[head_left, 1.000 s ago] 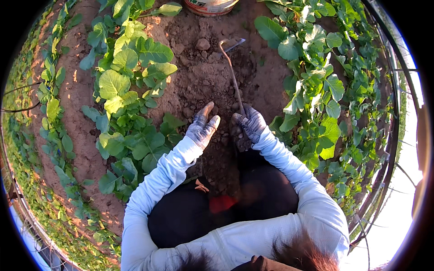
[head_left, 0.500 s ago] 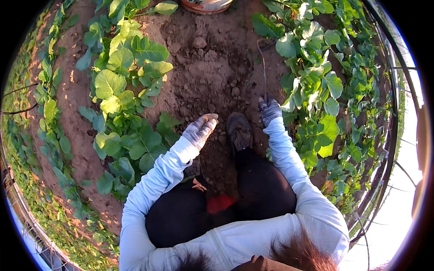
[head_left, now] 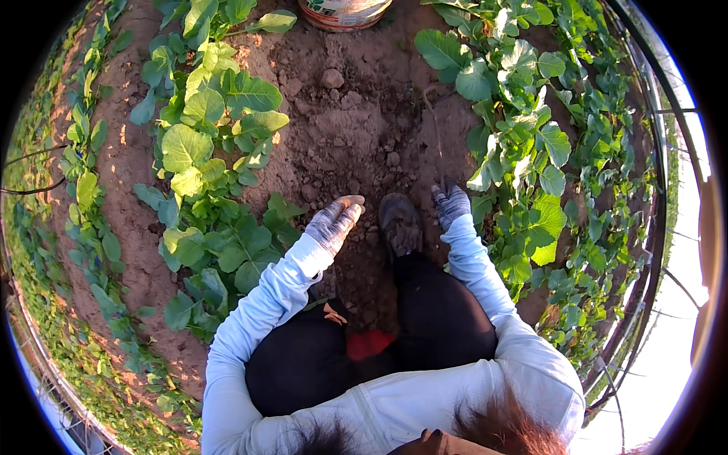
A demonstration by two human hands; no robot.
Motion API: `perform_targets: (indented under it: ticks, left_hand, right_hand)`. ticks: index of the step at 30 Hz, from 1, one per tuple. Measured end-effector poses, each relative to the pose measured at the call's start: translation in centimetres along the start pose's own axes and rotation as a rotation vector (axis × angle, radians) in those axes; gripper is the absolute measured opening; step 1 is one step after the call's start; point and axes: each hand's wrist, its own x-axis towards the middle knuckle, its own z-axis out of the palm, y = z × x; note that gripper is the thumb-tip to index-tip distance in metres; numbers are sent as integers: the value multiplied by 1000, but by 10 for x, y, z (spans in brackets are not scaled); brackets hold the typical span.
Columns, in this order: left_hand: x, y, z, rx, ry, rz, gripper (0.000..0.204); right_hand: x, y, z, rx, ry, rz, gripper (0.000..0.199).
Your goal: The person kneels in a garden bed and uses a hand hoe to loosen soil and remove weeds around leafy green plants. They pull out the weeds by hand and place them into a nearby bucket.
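Observation:
My left hand [head_left: 334, 223], in a grey patterned glove with pale fingertips, hovers over the soil beside the left plant row. Its fingers stretch forward, and nothing shows in them. My right hand [head_left: 452, 203], gloved alike, is low beside the right plant row. Its fingers are closed around the near end of a thin, dark rod-like thing [head_left: 437, 136], which runs away from me over the soil and bends at its far end; I cannot make out its exact kind. Leafy green plants [head_left: 246, 246] on the left and more plants [head_left: 542, 220] on the right flank my hands.
A soil furrow [head_left: 353, 129] with clods lies between the rows. My dark shoe [head_left: 400, 221] is planted between my hands. At the far end stands a round printed bucket [head_left: 345, 15]. Dark curved poles [head_left: 658, 152] edge the right side.
My right hand has come slightly nearer to me, with the thin rod drawn along. My left hand is almost unmoved. The view has shifted slightly, showing more of the bucket.

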Motion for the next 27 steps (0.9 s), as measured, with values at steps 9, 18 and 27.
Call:
perform_targets:
  ticks: [9, 18, 27]
  left_hand:
    - [4, -7, 4, -43, -30, -27, 31]
    - [3, -4, -1, 6, 6, 6, 30]
    - [7, -14, 4, -54, -49, -10, 29]
  right_hand:
    - [32, -41, 5, 205, -8, -6, 33]
    - [77, -2, 8, -260, 105, -177, 42]
    - [46, -22, 0, -3, 8, -55, 46]
